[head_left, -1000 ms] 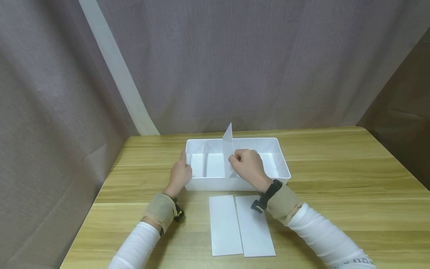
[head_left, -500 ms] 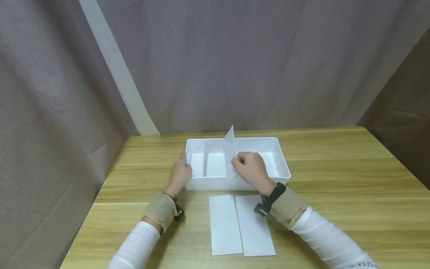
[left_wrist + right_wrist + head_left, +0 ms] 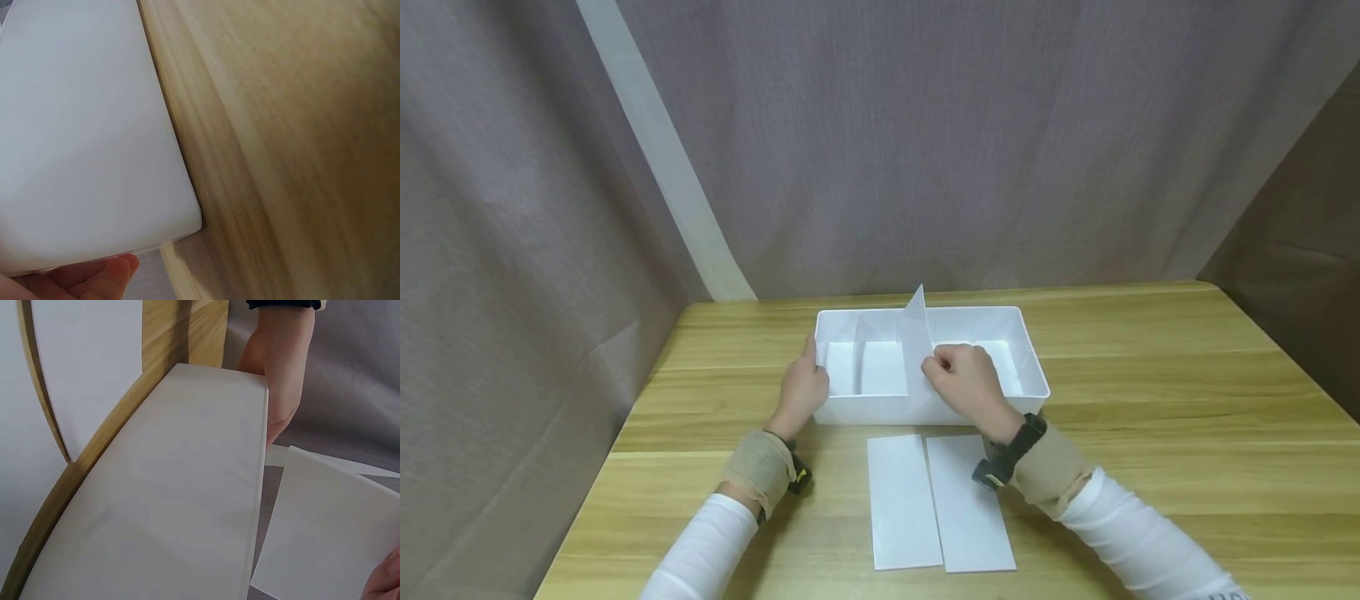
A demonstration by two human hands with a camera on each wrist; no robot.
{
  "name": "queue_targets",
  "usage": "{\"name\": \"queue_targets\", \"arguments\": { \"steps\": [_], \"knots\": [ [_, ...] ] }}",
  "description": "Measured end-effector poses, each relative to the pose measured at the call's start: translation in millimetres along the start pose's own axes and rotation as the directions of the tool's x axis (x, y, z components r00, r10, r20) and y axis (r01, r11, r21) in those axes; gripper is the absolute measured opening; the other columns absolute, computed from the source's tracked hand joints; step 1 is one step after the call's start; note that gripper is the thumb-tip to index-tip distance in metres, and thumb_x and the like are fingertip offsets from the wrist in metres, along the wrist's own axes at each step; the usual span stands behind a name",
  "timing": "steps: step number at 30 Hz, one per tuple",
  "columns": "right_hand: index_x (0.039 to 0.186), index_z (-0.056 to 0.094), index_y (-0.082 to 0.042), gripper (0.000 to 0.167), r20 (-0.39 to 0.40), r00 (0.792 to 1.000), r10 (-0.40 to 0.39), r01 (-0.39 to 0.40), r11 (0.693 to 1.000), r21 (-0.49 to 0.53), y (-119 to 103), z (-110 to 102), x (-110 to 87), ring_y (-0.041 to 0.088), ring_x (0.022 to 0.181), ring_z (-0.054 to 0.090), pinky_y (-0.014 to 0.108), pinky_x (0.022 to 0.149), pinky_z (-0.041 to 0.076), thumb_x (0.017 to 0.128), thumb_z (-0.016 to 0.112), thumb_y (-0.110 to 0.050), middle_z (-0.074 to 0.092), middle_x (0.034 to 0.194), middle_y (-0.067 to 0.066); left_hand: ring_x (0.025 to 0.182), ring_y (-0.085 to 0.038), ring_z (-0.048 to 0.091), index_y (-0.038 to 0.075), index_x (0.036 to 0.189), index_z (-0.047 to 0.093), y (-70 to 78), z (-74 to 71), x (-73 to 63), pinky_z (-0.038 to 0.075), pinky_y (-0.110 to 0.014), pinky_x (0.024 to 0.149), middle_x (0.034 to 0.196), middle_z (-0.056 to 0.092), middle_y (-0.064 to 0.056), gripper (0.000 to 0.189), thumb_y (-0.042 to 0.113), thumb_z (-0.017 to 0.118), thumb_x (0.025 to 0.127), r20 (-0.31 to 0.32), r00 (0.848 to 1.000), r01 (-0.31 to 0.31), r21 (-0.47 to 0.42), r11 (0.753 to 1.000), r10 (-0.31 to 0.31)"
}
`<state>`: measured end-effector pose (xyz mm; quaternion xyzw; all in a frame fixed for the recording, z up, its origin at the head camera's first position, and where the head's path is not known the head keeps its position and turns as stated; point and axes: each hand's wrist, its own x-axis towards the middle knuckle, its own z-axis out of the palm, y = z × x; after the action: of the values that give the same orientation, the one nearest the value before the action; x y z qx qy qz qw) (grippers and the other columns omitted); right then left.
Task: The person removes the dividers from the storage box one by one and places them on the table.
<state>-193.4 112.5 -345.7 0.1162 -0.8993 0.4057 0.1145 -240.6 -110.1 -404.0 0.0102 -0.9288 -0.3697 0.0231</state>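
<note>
A long white plastic box [image 3: 868, 410] stands on the table with one upright divider [image 3: 857, 354] across its left part. My left hand [image 3: 802, 387] holds the left end of the box, its index finger stretched along the end wall. In the left wrist view, its bent fingers [image 3: 103, 278] lie against that end wall. My right hand [image 3: 967, 379] pinches a thin white divider panel [image 3: 915, 350] over the middle of the box. The panel stands upright, its far corner rising above the rim. Its lower edge is hidden behind the box's front wall in the head view.
Two flat white panels [image 3: 904, 504] lie side by side on the wooden table [image 3: 1150, 417], in front of the box. A grey curtain [image 3: 962, 150] hangs behind the table. The right wrist camera [image 3: 996, 467] overlaps the right-hand panel.
My right hand has moved slightly right and toward me with the divider panel, which now stands a little lower. My left hand and the box have stayed in place.
</note>
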Motion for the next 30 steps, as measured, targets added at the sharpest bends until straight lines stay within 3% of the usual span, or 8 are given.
{"name": "queue_targets", "arguments": {
  "steps": [12,19,30],
  "knots": [
    [0.045,0.034,-0.010,0.034,-0.016,1.000,-0.003,0.004,0.999,0.054,0.6,-3.1,-6.5,0.009,0.043,0.024,0.019,0.043,0.020,0.076,0.048,-0.007,0.024,0.042,-0.007,0.044,-0.016,0.034,0.000,0.141,0.013,0.1,0.6,-0.1,0.038,-0.027,0.049,0.057,0.045,-0.011,0.058,0.004,0.031,0.086,0.003,1.000,0.007,-0.006,1.000,-0.007],
    [0.045,0.034,-0.009,0.033,-0.019,1.000,-0.007,0.008,0.997,0.079,-0.4,-4.8,-10.0,0.008,0.043,0.021,0.019,0.043,0.018,0.075,0.048,-0.005,0.022,0.042,-0.007,0.040,-0.013,0.029,-0.002,0.140,0.015,0.7,1.3,-1.1,0.033,-0.026,0.042,0.053,0.038,-0.005,0.057,0.003,0.030,0.085,-0.012,1.000,-0.003,-0.014,1.000,0.003],
    [0.046,0.037,-0.006,0.033,0.023,1.000,-0.014,0.012,0.996,0.093,2.2,-7.7,-17.0,0.007,0.043,0.024,0.019,0.041,0.021,0.078,0.047,-0.005,0.025,0.042,-0.007,0.039,-0.011,0.027,0.001,0.141,0.013,2.3,1.4,-2.2,0.031,-0.024,0.041,0.052,0.035,-0.002,0.057,0.004,0.030,0.087,0.005,1.000,0.022,-0.011,1.000,-0.021]
  ]
}}
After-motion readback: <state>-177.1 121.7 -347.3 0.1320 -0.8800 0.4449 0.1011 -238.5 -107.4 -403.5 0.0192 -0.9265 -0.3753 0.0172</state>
